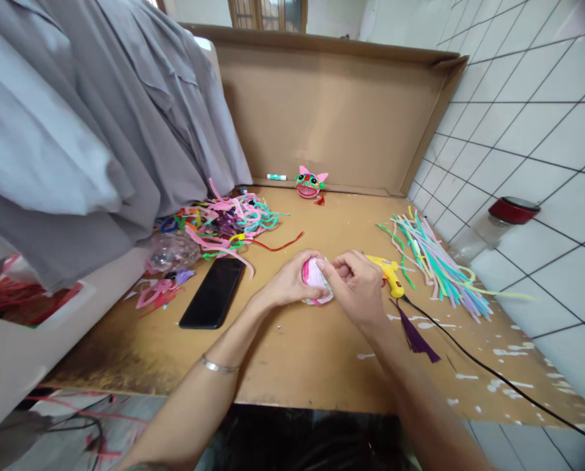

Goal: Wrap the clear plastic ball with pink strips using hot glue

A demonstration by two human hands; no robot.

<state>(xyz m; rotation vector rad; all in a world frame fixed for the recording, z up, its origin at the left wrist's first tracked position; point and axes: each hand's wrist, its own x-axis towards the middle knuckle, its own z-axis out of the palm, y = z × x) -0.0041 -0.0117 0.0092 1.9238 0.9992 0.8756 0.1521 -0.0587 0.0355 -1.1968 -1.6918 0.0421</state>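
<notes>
Over the middle of the wooden table, a small rounded pink-and-white craft piece (317, 276) is held between both hands. My left hand (293, 280) wraps round its left side, thumb at the front and fingers behind. On its right, my right hand (355, 281) is closed, with the thumb against the piece's upper edge; whether anything small is pinched in those fingers is hidden. A yellow hot glue gun (393, 275) lies just beyond my right hand, its black cord running to the lower right. A purple tassel (415, 332) rests near my right forearm.
Left stand a tangled heap of pipe cleaners (233, 219) and a black phone (212, 293). Straight pipe cleaners (440, 261) lie right, near a red-lidded jar (498, 226). A finished animal-face craft (309, 183) and a glue stick (277, 176) sit before the cardboard wall (322, 111).
</notes>
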